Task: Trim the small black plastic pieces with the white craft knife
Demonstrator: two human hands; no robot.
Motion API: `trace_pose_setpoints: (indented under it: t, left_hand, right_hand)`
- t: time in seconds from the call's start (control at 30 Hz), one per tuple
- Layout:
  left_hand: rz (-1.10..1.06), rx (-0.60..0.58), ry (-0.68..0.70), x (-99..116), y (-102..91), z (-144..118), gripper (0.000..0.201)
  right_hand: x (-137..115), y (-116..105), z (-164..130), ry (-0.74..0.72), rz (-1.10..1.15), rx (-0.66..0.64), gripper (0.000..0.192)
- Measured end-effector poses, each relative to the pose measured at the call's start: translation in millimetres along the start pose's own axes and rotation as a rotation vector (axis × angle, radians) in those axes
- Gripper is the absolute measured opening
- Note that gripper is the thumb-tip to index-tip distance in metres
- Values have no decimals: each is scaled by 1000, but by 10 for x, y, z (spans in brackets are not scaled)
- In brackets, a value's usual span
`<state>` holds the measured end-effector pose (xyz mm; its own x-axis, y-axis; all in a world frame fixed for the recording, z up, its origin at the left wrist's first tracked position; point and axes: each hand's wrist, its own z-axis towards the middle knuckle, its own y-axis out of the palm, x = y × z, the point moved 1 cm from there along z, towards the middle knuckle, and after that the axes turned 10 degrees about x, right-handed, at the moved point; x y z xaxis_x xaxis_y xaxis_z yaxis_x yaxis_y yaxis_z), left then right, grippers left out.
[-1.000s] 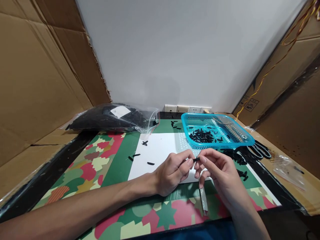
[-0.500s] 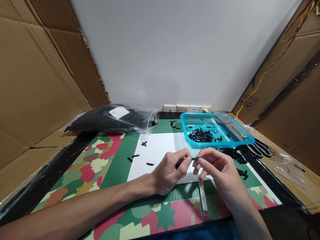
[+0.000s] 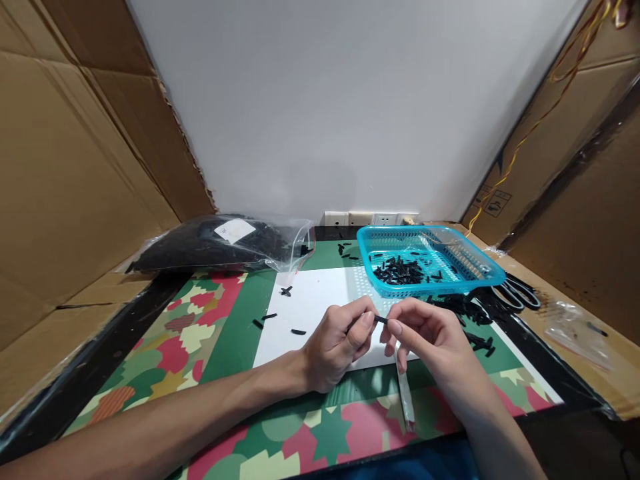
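Note:
A small black strip [image 3: 381,319] spans the gap between both hands, above the white sheet [image 3: 320,287]. My left hand [image 3: 340,343] is closed, its thumb and forefinger pinching the strip's left end. My right hand [image 3: 433,337] pinches the other end with thumb and forefinger, its remaining fingers loosely curled. The strip's ends are hidden by the fingertips. Beneath my right hand a narrow whitish strip [image 3: 406,400] lies on the patterned mat, its upper end partly covered by the fingers. A few loose black pieces [image 3: 299,331] lie left of my left hand.
Behind my right hand stands a blue basket [image 3: 500,277] with many black pieces inside. Black-handled scissors [image 3: 520,293] and black bundles [image 3: 475,310] lie right of it. A clear bag of black material [image 3: 200,250] rests back left. Cardboard walls [image 3: 90,133] flank the table.
The black strip has tilted, its right end now lower, and less of it shows beside my right fingertips. Both hands have shifted slightly left in view, together with the whole scene.

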<state>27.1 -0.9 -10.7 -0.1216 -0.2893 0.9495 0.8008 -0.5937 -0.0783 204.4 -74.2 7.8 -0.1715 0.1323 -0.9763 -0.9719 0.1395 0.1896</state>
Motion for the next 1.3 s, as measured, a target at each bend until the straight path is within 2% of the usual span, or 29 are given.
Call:
trace_pose_setpoints:
  t: [0.2, 0.9, 1.1, 1.17, 1.3]
  left_hand:
    - [0, 30, -8, -5, -6, -13, 47]
    - [91, 20, 60, 34, -25, -3, 48]
    - [63, -6, 34, 26, -31, -10, 47]
    - [44, -4, 27, 31, -21, -10, 47]
    - [-14, 56, 11, 59, 13, 13, 48]
  right_hand:
    - [25, -6, 4, 0, -4, -57, 32]
    - [-21, 24, -28, -29, -8, -59, 32]
    - [-14, 17, -36, -76, -118, -36, 31]
    - [-39, 15, -88, -189, -234, 49, 28]
    - [-183, -65, -183, -661, -525, 509, 6]
